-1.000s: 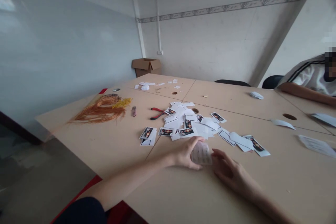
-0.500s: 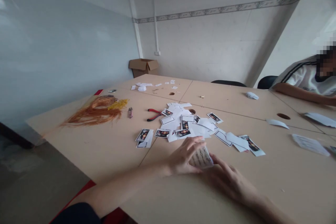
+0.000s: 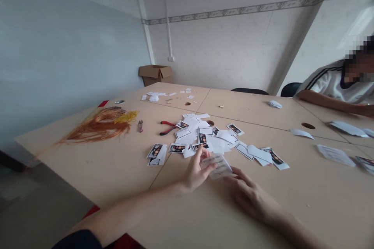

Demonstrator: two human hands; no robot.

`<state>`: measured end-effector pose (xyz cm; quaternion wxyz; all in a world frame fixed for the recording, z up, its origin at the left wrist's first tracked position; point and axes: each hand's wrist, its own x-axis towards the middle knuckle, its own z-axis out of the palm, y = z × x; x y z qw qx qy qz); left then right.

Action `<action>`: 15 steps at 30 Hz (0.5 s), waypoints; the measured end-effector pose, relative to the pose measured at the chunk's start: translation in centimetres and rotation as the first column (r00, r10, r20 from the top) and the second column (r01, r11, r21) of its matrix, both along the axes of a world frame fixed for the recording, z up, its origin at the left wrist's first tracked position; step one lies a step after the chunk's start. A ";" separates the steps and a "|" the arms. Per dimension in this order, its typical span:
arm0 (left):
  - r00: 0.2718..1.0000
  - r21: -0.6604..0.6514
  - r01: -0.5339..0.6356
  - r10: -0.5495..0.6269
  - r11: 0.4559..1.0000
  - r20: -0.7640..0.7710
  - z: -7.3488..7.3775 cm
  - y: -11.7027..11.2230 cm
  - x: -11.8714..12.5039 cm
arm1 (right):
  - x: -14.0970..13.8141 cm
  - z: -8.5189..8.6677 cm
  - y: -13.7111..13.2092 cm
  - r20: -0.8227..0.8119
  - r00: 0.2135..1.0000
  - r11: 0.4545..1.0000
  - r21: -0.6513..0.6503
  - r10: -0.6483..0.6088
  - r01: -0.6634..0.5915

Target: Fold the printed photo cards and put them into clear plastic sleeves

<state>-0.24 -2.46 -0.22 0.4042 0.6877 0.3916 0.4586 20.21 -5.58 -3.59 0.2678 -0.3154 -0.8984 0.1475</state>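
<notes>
My left hand (image 3: 196,170) pinches a small pale packet (image 3: 219,166) with rows of dark marks on its face, thumb on top and fingers behind. At the packet's lower right corner are the fingertips of my right hand (image 3: 253,198), thumb and index finger closed around the edge. Just beyond both hands lies a loose heap of white paper cards (image 3: 194,128), some with dark printed pictures and some with black outlined frames. More picture cards (image 3: 276,157) lie to the right of the heap. What the packet contains is too blurred to tell.
Red-handled pliers (image 3: 168,128), a small cutter (image 3: 140,125) and a bundle of orange-brown cords (image 3: 97,126) lie on the left. A clear packet (image 3: 336,155) lies at right. A person (image 3: 324,81) sits at the far right; a cardboard box (image 3: 155,74) stands behind the table.
The packet has tipped flatter and shifted slightly left; my left thumb now lies across its face. The whole view has turned a little to the right.
</notes>
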 end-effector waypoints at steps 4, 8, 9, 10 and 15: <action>0.991 -0.157 0.042 -0.021 0.987 0.132 -0.4 0.6 0.2 | -0.2 0.4 -0.1 0.034 0.999 1.000 -0.024 0.010 -0.010; 0.983 -0.269 0.139 -0.099 0.953 0.158 -0.4 0.6 0.3 | 0.0 0.6 -0.1 -0.017 0.999 0.998 -0.049 -0.036 0.035; 0.982 -0.281 0.153 -0.115 0.947 0.148 -0.4 0.6 0.3 | 0.1 0.6 0.0 -0.033 0.998 0.997 -0.054 -0.049 0.047; 0.982 -0.290 0.163 -0.126 0.943 0.142 -0.4 0.5 0.4 | 0.2 0.6 0.1 -0.051 0.996 0.996 -0.058 -0.068 0.065; 0.976 -0.331 0.203 -0.162 0.922 0.148 -0.6 0.6 0.5 | 0.4 -0.1 0.6 -0.116 0.981 0.984 -0.099 -0.156 0.145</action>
